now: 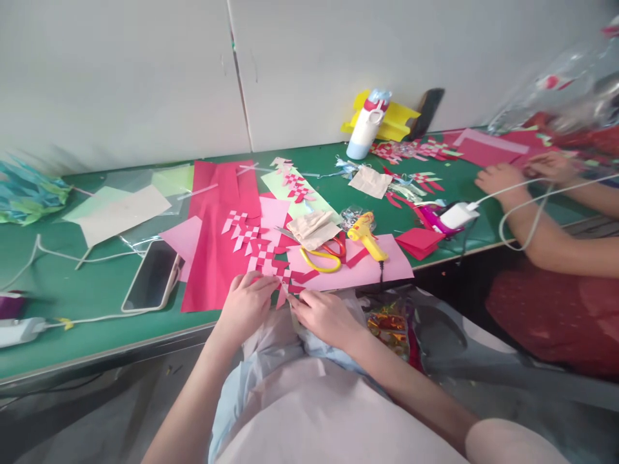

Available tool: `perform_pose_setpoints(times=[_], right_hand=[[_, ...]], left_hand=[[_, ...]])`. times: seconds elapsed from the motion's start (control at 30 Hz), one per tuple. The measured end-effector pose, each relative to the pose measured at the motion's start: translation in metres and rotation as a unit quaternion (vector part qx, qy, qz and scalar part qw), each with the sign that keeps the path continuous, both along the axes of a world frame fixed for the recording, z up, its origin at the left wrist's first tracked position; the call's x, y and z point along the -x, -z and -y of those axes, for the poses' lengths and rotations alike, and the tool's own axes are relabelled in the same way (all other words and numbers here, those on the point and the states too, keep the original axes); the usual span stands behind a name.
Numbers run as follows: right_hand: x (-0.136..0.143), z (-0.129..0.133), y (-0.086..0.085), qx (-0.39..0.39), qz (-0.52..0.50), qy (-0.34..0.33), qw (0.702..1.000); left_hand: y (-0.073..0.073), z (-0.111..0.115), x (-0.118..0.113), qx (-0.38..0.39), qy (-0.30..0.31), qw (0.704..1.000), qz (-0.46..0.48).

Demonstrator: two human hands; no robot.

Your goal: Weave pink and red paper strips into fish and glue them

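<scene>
At the table's front edge, my left hand (247,300) and my right hand (327,316) pinch a small pink-and-red woven paper piece (283,292) between them. The fingers partly cover it. Just beyond lie several similar woven paper pieces (247,237) in a slanting row on large red paper (213,258). Ahead of my right hand are yellow-handled scissors (321,263) and a red-handled pair (338,246), partly under a folded beige cloth pouch (313,229). A yellow hot glue gun (366,237) rests on pink paper (394,254).
Left of the red paper lie a phone (151,276) and a white cable (91,320). A white bottle (368,125) stands at the back. On the right, another person's hands (503,183) work near red paper (488,149), with a white charger plug (457,216) and its cable nearby.
</scene>
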State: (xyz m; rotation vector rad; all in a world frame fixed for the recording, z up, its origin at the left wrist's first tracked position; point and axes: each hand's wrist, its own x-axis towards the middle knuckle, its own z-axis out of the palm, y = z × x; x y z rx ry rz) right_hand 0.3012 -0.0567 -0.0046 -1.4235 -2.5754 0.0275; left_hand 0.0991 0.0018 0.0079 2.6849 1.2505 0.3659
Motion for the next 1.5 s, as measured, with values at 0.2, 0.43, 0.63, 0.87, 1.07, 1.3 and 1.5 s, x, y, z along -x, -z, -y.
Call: perform_pose_setpoints(times=[0.2,0.43,0.63,0.87,1.07,1.3,1.5], right_hand=[[-0.012,-0.008,-0.003,0.001,-0.086,0.038,0.996],[-0.015,-0.026,-0.002,0.000,0.004,0.035,0.999],[-0.020,-0.018,0.000,-0.016,0.030,0.004,0.999],[-0.032,-0.010,0.000,-0.053,-0.011,-0.037,0.998],[-0.033,-0.015,0.002,-0.041,-0.118,-0.015,0.992],[-0.017,-0.041,0.007,0.028,-0.146,0.016,0.989],[-0.009,-0.057,0.006,0.043,-0.148,-0.007,0.988]], left_hand=[[0.000,-0.001,-0.001,0.020,-0.009,1.000,0.013],[0.002,0.000,-0.001,0.023,-0.016,0.999,0.028],[0.000,0.001,-0.002,0.023,-0.021,0.999,0.022],[0.002,0.001,-0.001,0.030,-0.025,0.999,0.028],[0.004,0.000,0.000,0.032,-0.022,0.999,0.034],[0.003,0.000,0.000,0.032,-0.021,0.999,0.032],[0.005,-0.002,0.000,0.034,-0.018,0.999,0.037]])
